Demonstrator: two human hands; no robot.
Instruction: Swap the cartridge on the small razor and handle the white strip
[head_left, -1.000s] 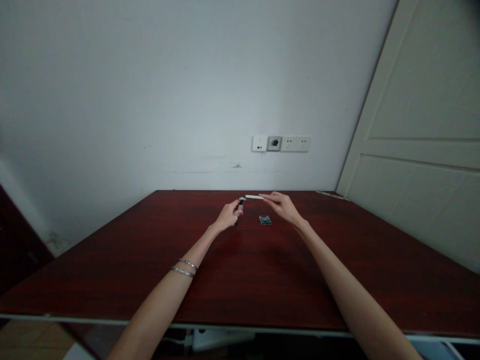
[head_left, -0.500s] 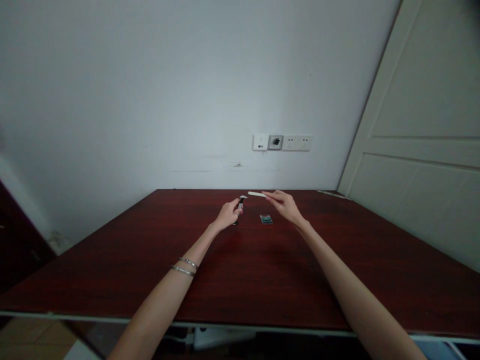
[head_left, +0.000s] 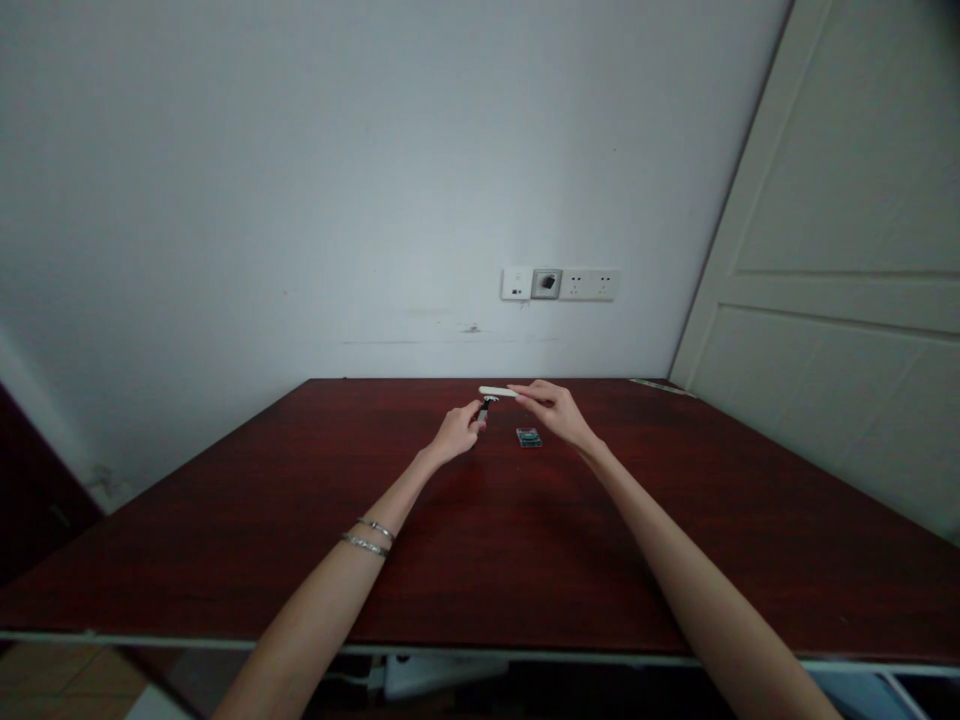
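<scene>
Both my arms reach far out over a dark red wooden table (head_left: 480, 560). My left hand (head_left: 456, 434) is closed around a small dark object with a metal tip (head_left: 484, 404), held upright. My right hand (head_left: 553, 411) pinches a thin white stick-like piece (head_left: 496, 391), held level with its free end just above the dark object's tip. A small teal and clear packet (head_left: 529, 437) lies flat on the table just below my right hand. Two thin bangles (head_left: 369, 535) sit on my left forearm.
A white wall stands behind the table with a row of sockets (head_left: 559, 284). A pale panelled door (head_left: 840, 270) runs along the right side. The table's near edge has a light trim (head_left: 225, 640), with a white object (head_left: 442, 680) under it.
My right hand and the white piece have shifted slightly left, so the piece's end is now over the dark object's tip. My left hand has stayed almost where it was.
</scene>
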